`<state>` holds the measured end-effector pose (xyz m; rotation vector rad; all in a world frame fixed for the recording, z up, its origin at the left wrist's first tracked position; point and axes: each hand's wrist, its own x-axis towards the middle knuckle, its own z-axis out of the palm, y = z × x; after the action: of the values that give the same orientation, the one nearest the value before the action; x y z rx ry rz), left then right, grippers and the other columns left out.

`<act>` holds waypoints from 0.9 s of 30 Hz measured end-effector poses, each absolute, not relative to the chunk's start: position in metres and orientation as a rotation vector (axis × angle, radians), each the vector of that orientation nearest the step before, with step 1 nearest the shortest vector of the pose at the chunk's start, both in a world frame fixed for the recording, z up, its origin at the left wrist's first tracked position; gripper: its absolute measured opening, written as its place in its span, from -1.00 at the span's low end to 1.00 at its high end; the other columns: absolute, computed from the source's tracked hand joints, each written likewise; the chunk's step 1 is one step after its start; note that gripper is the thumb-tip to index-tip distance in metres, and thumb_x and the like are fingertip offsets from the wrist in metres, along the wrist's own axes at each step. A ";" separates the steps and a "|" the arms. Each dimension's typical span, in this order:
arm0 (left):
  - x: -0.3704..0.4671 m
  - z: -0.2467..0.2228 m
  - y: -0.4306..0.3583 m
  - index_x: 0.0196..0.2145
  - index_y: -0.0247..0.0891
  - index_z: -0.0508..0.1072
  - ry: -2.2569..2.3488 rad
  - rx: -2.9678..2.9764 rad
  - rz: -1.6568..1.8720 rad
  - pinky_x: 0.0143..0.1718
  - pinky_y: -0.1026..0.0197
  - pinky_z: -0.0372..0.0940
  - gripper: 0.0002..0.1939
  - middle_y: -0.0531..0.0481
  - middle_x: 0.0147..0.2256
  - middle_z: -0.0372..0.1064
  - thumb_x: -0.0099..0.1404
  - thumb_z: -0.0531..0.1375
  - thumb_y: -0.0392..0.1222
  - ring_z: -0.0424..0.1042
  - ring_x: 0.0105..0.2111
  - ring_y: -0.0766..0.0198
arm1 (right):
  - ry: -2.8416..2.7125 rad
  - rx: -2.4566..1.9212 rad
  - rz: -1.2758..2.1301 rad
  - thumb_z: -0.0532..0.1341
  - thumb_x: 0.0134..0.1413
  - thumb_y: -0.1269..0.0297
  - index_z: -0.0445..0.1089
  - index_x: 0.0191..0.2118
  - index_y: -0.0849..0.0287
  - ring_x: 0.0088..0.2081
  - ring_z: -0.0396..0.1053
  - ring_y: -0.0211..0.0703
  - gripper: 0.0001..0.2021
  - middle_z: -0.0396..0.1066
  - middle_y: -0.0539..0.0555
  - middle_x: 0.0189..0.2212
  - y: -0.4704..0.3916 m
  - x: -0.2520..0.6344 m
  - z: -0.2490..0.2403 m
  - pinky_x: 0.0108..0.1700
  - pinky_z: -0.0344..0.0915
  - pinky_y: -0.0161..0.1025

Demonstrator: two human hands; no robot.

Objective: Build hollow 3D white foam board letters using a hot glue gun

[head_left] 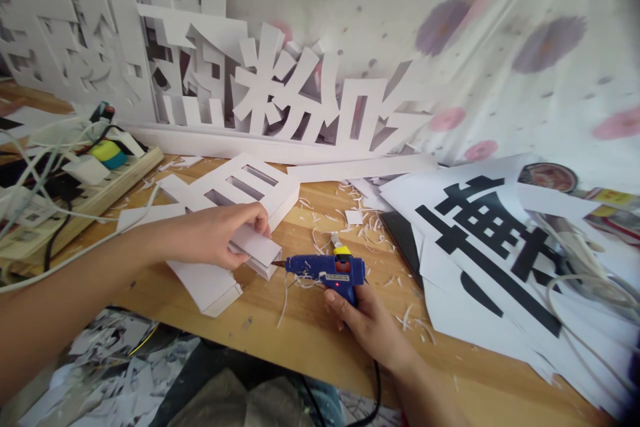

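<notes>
My right hand [365, 320] grips a blue hot glue gun [320, 269] by its handle, and a small red light glows on it. The gun's nozzle points left and meets, or nearly meets, the end of a narrow white board strip [257, 245]. Pinched between the thumb and fingers of my left hand [225, 233] is that strip, held along the edge of a white cut-out character [245, 177]. This character lies on the table with several slots in it, and part of it is hidden under my left hand and forearm.
Finished-looking white characters [285, 90] lean against the curtain behind. Printed paper sheets [480, 240] with black shapes lie at the right. A cluttered power strip [75, 193] with cables sits at the left. Paper scraps and a yellow-handled cutter [341, 250] lie on the wooden table [310, 347].
</notes>
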<state>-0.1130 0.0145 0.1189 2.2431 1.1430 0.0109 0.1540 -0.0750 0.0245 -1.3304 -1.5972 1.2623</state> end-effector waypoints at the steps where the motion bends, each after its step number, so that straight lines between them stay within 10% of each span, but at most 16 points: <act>1: -0.113 0.119 0.014 -0.17 -0.15 0.23 1.147 2.243 0.011 -0.23 0.31 0.21 -0.66 0.05 -0.06 0.34 0.04 0.13 -0.29 0.37 -0.17 0.26 | -1.597 -1.334 1.261 0.09 0.07 -0.18 0.31 -0.33 0.15 -0.52 0.14 -0.28 -0.57 0.16 -0.08 -0.57 -0.075 0.154 0.025 -0.42 0.20 -0.32; 27: -0.124 0.118 0.003 -0.15 -0.14 0.29 1.165 2.289 0.032 -0.21 0.28 0.24 -0.62 0.03 -0.08 0.36 0.02 0.11 -0.33 0.39 -0.17 0.23 | -1.489 -1.347 1.457 0.15 0.00 -0.20 0.34 -0.18 0.15 -0.51 0.17 -0.31 -0.51 0.28 -0.01 -0.45 -0.069 0.162 0.026 -0.51 0.24 -0.34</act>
<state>-0.1239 0.0029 0.1177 2.2893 1.1652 0.0317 0.1619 -0.0692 0.0256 -1.3471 -1.4889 1.4571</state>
